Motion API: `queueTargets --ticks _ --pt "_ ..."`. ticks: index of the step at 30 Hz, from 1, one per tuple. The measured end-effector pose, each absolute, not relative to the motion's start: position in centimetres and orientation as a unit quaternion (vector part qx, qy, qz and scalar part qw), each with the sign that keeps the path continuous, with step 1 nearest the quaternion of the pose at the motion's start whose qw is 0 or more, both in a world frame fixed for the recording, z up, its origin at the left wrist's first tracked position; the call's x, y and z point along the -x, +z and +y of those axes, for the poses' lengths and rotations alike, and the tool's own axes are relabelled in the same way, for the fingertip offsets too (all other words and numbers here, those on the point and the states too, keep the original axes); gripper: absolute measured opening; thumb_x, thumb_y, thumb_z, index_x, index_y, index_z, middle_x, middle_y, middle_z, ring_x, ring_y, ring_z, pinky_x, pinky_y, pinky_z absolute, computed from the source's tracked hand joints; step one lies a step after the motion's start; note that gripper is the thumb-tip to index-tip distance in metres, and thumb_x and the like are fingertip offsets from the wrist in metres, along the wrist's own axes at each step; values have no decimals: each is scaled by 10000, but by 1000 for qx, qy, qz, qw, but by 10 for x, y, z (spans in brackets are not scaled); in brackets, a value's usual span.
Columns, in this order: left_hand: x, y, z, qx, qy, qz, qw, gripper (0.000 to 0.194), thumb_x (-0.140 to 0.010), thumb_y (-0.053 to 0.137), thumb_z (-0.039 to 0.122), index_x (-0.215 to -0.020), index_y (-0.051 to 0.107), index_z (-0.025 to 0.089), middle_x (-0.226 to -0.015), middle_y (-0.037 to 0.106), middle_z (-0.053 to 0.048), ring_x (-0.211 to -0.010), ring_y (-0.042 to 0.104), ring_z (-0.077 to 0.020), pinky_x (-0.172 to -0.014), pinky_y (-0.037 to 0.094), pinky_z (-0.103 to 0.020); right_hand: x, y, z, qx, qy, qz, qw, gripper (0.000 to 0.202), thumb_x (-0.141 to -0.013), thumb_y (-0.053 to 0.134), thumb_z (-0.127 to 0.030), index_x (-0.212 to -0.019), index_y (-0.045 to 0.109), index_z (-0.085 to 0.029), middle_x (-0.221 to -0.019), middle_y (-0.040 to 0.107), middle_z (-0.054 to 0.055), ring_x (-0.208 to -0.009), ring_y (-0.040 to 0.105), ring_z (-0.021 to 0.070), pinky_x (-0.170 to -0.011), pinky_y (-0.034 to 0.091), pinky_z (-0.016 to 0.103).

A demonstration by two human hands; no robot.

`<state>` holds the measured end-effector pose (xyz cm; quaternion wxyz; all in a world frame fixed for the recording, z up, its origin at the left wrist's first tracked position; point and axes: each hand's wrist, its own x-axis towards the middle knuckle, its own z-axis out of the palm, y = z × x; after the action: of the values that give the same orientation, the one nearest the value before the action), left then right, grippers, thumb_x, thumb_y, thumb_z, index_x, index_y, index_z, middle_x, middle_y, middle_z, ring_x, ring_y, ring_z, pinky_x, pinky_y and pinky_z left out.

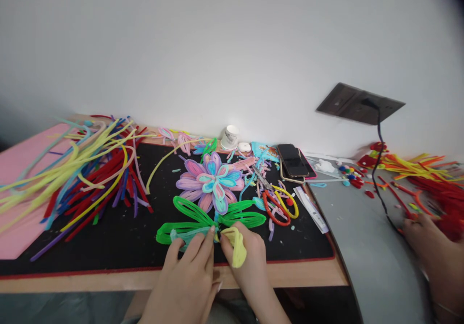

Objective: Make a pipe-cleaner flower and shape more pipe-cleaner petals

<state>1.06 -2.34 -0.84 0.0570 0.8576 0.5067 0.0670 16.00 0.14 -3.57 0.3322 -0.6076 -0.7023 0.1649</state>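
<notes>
Firstly, nearest: a wooden table edge [290,276], running crosswise below the wrists; a red-bordered black mat [297,246] is lying just beyond.

Left hand [190,261]: fingers bending inward, nearly together, tips gripping at the stem joint of a pipe-cleaner flower [213,181]; a teal loop [188,234] is lying by them.

Right hand [252,249]: thumb and forefinger pinching at the same joint, holding the base of a yellow loop [238,255], which is draping over the hand.

Green leaves [250,220]: spreading to both sides, just ahead of the knuckles.

Flower head: pointing away from the person, toward the wall [181,49], its long axis running nearly straight from fingertips to petals; it is lying on the mat, beyond both hands.

Room: bare mat is showing between the flower and a heap of pipe cleaners [105,169] at left, and in the near right corner.

Scissors [267,185]: lying near the petals, at right.

Grey table [348,227]: adjoining at right, a co-worker's blurred hand [424,239] reaching over it.

Farthest: a phone [293,160], a white case [244,147] and a cup [231,134], resting near the wall.
</notes>
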Motion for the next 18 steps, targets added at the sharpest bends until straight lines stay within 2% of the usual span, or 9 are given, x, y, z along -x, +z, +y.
queueTargets --ticks 13,18 --pt "-11 -7 -25 -858 75 504 59 342 -880 417 360 -1078 668 237 -1267 579 -50 -1097 493 -269 -903 310 -491 -159 -32 2 612 163 -704 320 171 -808 516 -276 -651 568 -321 -494 584 28 -408 555 132 -380 377 254" --pt "-11 -11 -24 -856 77 509 55 360 -864 443 432 -1076 666 245 -1267 579 -47 -1092 500 -274 -902 307 -494 -158 -30 1 619 162 -702 313 188 -811 496 -276 -641 564 -318 -490 586 30 -413 552 132 -391 369 255"
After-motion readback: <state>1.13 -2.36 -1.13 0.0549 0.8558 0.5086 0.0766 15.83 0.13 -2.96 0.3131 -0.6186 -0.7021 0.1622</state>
